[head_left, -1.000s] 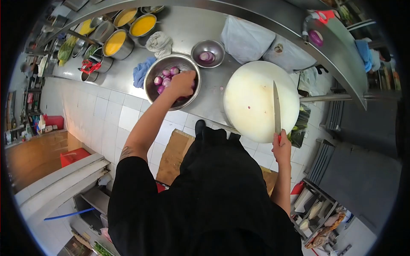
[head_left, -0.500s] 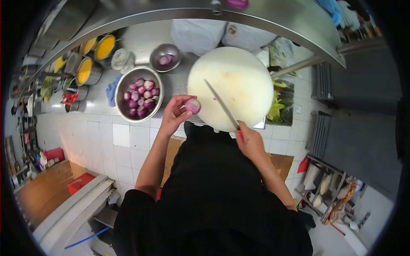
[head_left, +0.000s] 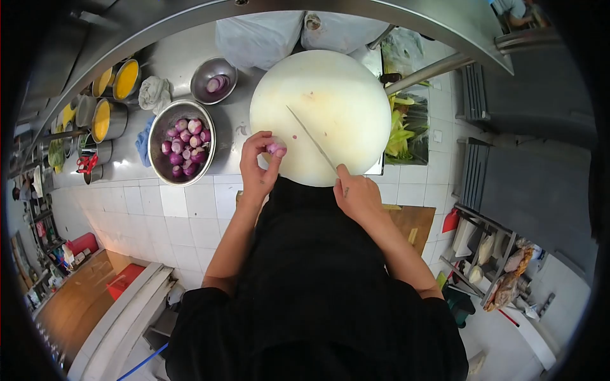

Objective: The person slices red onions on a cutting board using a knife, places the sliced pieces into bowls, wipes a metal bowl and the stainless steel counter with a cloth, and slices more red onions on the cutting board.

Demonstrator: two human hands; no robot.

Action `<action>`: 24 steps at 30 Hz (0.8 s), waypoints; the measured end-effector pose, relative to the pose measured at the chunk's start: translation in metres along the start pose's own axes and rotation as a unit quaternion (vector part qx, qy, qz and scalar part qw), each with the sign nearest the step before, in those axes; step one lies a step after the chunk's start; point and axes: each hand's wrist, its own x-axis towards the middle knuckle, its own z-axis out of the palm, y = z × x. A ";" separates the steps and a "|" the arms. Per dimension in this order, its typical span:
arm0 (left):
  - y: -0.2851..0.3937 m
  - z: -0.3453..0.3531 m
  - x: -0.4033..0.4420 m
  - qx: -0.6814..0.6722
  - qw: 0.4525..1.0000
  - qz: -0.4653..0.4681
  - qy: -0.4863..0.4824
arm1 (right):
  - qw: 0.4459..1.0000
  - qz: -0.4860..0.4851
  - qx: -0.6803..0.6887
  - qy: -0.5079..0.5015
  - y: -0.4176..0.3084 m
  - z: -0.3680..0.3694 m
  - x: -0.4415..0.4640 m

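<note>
A peeled red onion (head_left: 276, 147) is pinched in the fingers of my left hand (head_left: 259, 164), over the left edge of the round white cutting board (head_left: 343, 89). My right hand (head_left: 357, 195) is wrapped round the handle of a long knife (head_left: 311, 138). Its blade points up and to the left across the board, and the handle is mostly hidden in my fist. A small reddish scrap lies on the board left of the blade. To the left stands a large metal bowl (head_left: 152, 152) with several whole red onions (head_left: 190, 140). Behind it, a smaller metal bowl (head_left: 199, 77) holds onion slices (head_left: 217, 84).
White plastic bags (head_left: 259, 38) sit behind the board. Leafy greens (head_left: 399, 133) lie to its right. On the left are pots of yellow liquid (head_left: 127, 79), a white cloth (head_left: 154, 94) and a blue cloth (head_left: 145, 145). A steel shelf edge (head_left: 438, 25) runs overhead.
The view has shifted, so the board and bowls appear farther left. My left hand has turned the onion, and its fingers now cover more of it. The knife stays in my right hand.
</note>
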 end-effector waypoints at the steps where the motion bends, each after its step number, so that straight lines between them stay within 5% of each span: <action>1: 0.000 -0.002 0.000 0.000 1.000 -0.001 -0.002 | 1.000 0.002 0.002 0.000 0.000 0.000 0.000; 4: 0.017 -0.015 0.013 0.098 0.994 -0.004 -0.036 | 0.999 -0.005 0.018 0.025 0.002 0.001 -0.002; 6: 0.027 -0.022 0.022 0.109 0.980 -0.124 -0.111 | 0.999 -0.023 0.028 0.037 0.003 0.002 -0.004; 10: 0.018 -0.031 0.027 0.154 0.978 -0.093 -0.101 | 0.996 -0.049 0.055 0.040 -0.008 -0.006 -0.009; 12: 0.019 -0.027 0.026 -0.031 0.972 -0.225 -0.064 | 0.995 -0.059 0.069 0.041 -0.011 -0.001 -0.008; 24: 0.005 0.002 0.000 -0.012 0.998 -0.053 -0.031 | 0.997 -0.066 0.032 0.017 -0.028 0.011 0.002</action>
